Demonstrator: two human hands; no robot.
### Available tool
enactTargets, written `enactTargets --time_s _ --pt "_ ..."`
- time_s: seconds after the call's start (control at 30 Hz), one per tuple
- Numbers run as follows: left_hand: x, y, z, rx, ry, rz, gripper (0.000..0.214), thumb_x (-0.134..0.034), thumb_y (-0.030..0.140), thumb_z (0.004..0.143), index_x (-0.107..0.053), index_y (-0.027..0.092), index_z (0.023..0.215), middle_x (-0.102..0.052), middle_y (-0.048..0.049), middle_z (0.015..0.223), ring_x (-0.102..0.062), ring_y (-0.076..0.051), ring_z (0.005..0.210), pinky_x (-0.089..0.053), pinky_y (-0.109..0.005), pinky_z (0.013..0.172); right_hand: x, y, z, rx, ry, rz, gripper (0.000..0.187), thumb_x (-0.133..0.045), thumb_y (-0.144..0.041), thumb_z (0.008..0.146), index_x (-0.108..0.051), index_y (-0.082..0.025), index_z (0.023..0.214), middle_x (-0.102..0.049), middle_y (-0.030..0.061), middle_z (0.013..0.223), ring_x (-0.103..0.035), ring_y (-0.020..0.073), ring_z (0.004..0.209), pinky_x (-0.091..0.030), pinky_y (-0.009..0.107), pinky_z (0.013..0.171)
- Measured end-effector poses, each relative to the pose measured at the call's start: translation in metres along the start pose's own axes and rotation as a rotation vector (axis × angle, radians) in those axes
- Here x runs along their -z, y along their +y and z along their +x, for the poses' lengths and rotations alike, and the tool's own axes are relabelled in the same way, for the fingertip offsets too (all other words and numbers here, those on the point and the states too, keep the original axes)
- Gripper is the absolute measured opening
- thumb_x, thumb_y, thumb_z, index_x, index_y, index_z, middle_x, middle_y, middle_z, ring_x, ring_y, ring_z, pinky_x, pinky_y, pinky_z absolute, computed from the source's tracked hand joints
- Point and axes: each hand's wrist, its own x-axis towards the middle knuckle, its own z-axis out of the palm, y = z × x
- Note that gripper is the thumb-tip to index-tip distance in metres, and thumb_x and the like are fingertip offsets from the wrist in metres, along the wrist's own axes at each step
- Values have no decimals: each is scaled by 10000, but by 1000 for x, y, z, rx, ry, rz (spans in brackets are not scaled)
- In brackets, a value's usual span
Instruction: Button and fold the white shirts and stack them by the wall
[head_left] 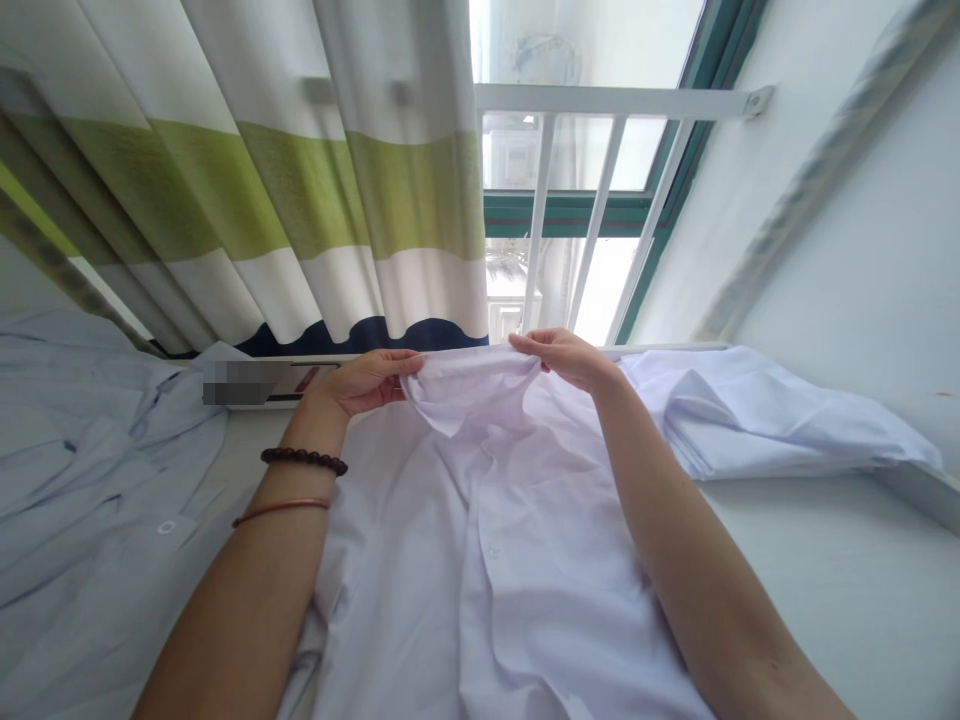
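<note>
A white button-up shirt (495, 560) lies spread on the pale surface in front of me, collar (469, 385) toward the window. My left hand (367, 380) pinches the left end of the collar, thumb on top. On the collar's right end my right hand (562, 355) is closed, fingers curled over the fabric. A dark bead bracelet (304, 458) and a thin red cord (281, 508) sit on my left wrist.
Light blue garments (90, 480) lie heaped at the left. A folded white cloth (765, 415) rests at the right by the wall. Behind are a striped curtain (285, 190), white window bars (592, 220) and a white ledge (915, 490).
</note>
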Motion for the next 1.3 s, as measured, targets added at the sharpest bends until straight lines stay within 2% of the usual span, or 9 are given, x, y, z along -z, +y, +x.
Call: enactTargets --time_s 0.27,0.4,0.53,0.63,0.83,0.93,1.03,1.2,1.3 --pt "-4 -5 6 13 67 -225 117 -663 192 817 -671 80 783 -686 -33 673 -597 -111 602 -486 -217 589 0 7 4 -99 41 362 471 -709 -612 667 -619 -151 629 -574 6 589 -513 106 587 -408 237 589" --pt "-10 -6 5 -25 121 -315 123 -582 225 884 -666 140 913 -702 5 740 -615 -100 655 -494 -213 650 0 8 4 -62 -43 592 437 -661 -587 741 -595 -170 628 -580 -7 579 -542 105 588 -453 240 628" --pt "-14 -8 0 -187 125 -399 325 -504 186 906 -574 152 1222 -718 -27 873 -649 -135 780 -501 -258 756 0 11 2 -5 -197 726 253 -617 -428 837 -655 -188 770 -659 -9 714 -609 111 728 -481 244 747" --pt "-15 -10 -3 -343 82 -390 605 -486 58 856 -369 235 1423 -718 -12 956 -662 -124 796 -500 -254 765 -2 15 2 47 -159 825 118 -613 -312 844 -663 -210 812 -679 -23 771 -619 99 788 -478 227 804" --pt "-18 -10 1 -454 78 -403 918 -442 -126 738 -152 305 1494 -722 33 861 -652 -81 745 -480 -201 759 -8 19 10 76 -65 828 75 -589 -231 842 -657 -204 820 -678 -25 748 -615 102 705 -493 221 712" --pt "-18 -12 3 -431 116 -435 908 -419 -136 734 -170 299 1491 -712 46 789 -641 -77 698 -476 -194 725 -10 19 15 -45 15 889 133 -553 -182 845 -637 -184 742 -653 -25 656 -588 96 621 -491 217 652" --pt "-14 -14 3 -364 38 -429 776 -440 -35 753 -307 288 1445 -721 37 865 -650 -96 748 -487 -208 720 -11 20 16 -118 9 894 148 -540 -133 816 -621 -169 698 -609 -27 583 -554 89 566 -476 214 626" --pt "-6 -14 -1 -110 -162 -286 481 -481 284 823 -559 87 1255 -713 -104 967 -659 -208 768 -512 -294 661 -7 18 9 -100 -131 861 99 -540 -121 767 -614 -161 715 -611 -24 611 -569 85 598 -473 209 660" --pt "-8 -11 -3 -2 -285 -43 482 -612 396 808 -606 119 1202 -716 -93 974 -647 -192 762 -505 -269 674 -4 14 4 -70 -262 793 88 -551 -111 737 -596 -159 678 -573 -41 565 -532 73 531 -455 198 585"
